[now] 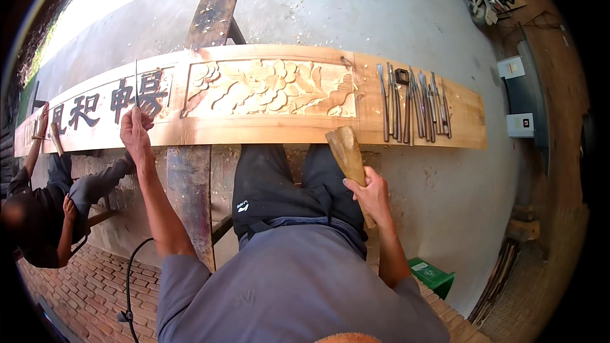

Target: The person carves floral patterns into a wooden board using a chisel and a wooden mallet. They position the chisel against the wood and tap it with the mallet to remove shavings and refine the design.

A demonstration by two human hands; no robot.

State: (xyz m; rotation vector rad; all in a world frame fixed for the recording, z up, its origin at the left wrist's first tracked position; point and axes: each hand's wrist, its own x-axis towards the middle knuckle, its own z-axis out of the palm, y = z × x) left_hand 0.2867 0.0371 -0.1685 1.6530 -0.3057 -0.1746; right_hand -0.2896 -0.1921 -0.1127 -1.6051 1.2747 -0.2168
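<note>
My left hand (135, 130) is closed around a slim carving chisel (136, 79), which points away from me over the dark carved characters (121, 103) of a long wooden board (254, 132). Whether its tip touches the wood I cannot tell. In my right hand (373, 194) is the handle of a worn wooden mallet (346, 151), its broad head at the board's near edge. Between my hands, a carved relief of flowers and leaves (273, 89) fills a framed panel.
A row of several chisels and gouges (413, 105) lies on the board's right part. Wooden benches (213, 16) support the board. At the far left sits another person (57, 216), one hand near the board's end. A green box (432, 276) stands on the floor at lower right.
</note>
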